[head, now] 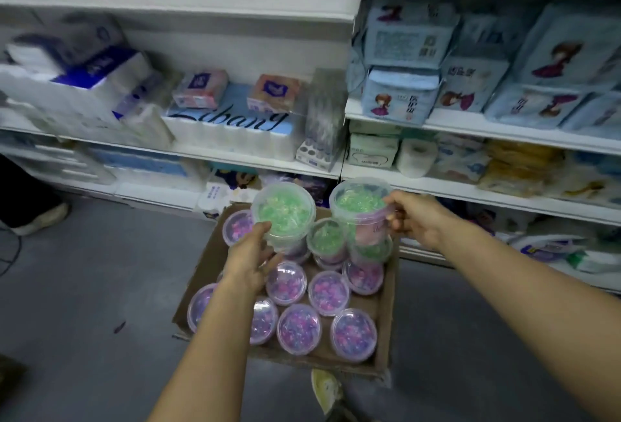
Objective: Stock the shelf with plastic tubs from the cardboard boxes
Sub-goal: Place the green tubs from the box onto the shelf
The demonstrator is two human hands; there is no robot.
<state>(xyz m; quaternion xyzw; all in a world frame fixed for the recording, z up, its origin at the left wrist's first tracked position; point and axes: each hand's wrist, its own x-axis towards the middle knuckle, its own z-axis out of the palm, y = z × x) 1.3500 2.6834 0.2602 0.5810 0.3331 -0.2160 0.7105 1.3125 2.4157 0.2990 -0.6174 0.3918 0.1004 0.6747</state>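
Centre frame, above open brown cardboard box (386,320): left hand (248,262) fingers grasping one green-filled clear plastic tub (284,211); right hand (411,216) fingers grasping another (359,201).

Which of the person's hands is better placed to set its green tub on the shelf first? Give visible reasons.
Probably the right hand: its green tub is already raised beside the shelf edge. The left hand holds its tub over the cardboard box, farther back.
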